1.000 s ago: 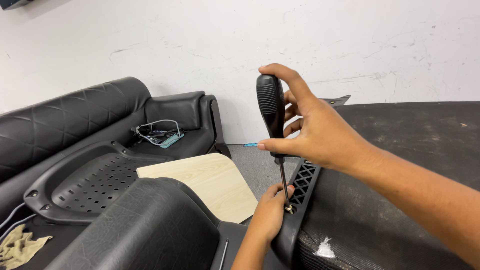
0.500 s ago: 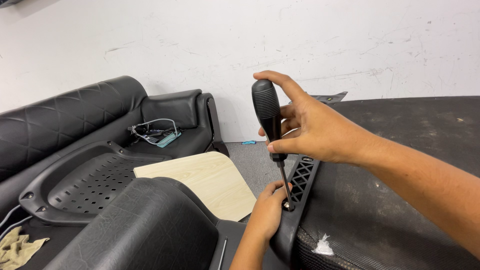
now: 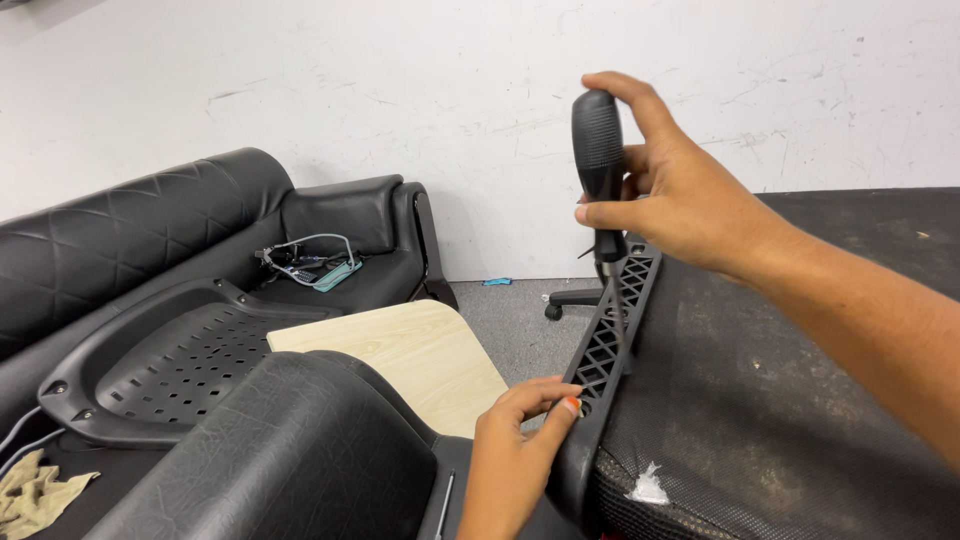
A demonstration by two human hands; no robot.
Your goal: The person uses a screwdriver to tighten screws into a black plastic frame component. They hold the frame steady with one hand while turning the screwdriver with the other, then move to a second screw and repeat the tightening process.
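Observation:
My right hand [image 3: 680, 190] grips the black ribbed handle of a screwdriver [image 3: 600, 160] held upright, its shaft running down along a black plastic lattice frame [image 3: 612, 330] at the edge of a black mesh seat panel [image 3: 780, 400]. My left hand [image 3: 520, 440] sits below, its fingertips pinched at the frame's lower end where the screwdriver tip meets a hole. Whether a screw is between the fingers is hidden.
A black padded chair part [image 3: 290, 460] lies in front at lower left. Behind it are a perforated black plastic shell [image 3: 170, 360], a pale wooden board [image 3: 410, 350], a black sofa [image 3: 130, 240] with cables [image 3: 310, 262], a rag [image 3: 35, 495] and a chair-base caster [image 3: 553, 310].
The view has shifted closer and slightly right. My right hand has turned on the screwdriver handle, fingers regripping near its top. My left hand stays pinched at the frame's lower end.

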